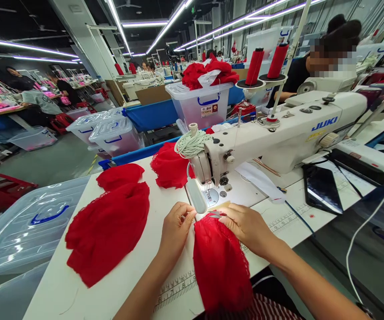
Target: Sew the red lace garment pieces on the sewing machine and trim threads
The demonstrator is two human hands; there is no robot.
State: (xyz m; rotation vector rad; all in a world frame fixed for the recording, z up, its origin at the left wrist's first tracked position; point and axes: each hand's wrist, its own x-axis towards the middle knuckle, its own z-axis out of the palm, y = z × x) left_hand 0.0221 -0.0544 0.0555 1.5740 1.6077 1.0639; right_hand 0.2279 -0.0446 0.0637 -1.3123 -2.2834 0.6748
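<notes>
A red lace-edged fabric piece hangs over the table's front edge towards my lap. At its upper left corner, my left hand is closed in a pinch; what lies between finger and thumb is too small to make out. My right hand is closed around small metal thread snips, their blades pointing left over the fabric's top edge. Just beyond both hands stands a white sewing machine, its needle area lit. A pale oblong lamp head hangs between my hands and the needle plate.
More red lace-edged pieces lie on the white table at left. Right of the machine rests a dark phone. Lidded plastic boxes stand at left. Behind, a clear box holds red fabric. Another person sits at back right.
</notes>
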